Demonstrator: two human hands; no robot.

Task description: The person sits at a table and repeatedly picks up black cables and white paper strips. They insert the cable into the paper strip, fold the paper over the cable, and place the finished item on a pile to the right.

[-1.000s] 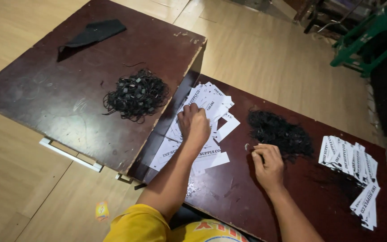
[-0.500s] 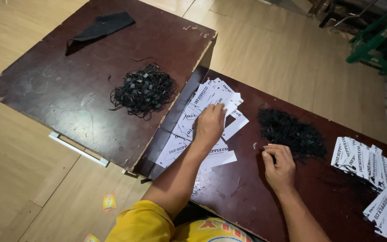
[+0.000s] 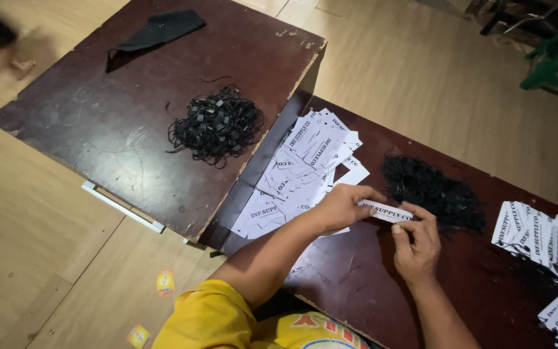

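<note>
My left hand (image 3: 342, 207) pinches one end of a small white paper tag (image 3: 385, 211) with dark print. My right hand (image 3: 416, 244) meets the tag's other end with its fingertips. Both hands hover over a dark brown table (image 3: 356, 284). Left of my hands lies a spread of the same white tags (image 3: 305, 169). Just beyond them sits a heap of black string loops (image 3: 429, 190).
A second tangle of black loops with small tabs (image 3: 214, 124) lies on a higher dark table (image 3: 98, 129) to the left, with a black cloth (image 3: 159, 29) at its far end. More tags (image 3: 540, 242) fan out at the right. Green chair legs (image 3: 553, 58) stand beyond.
My left hand has lifted one tag off the spread and brought it rightward. My right hand has come up to meet it.
</note>
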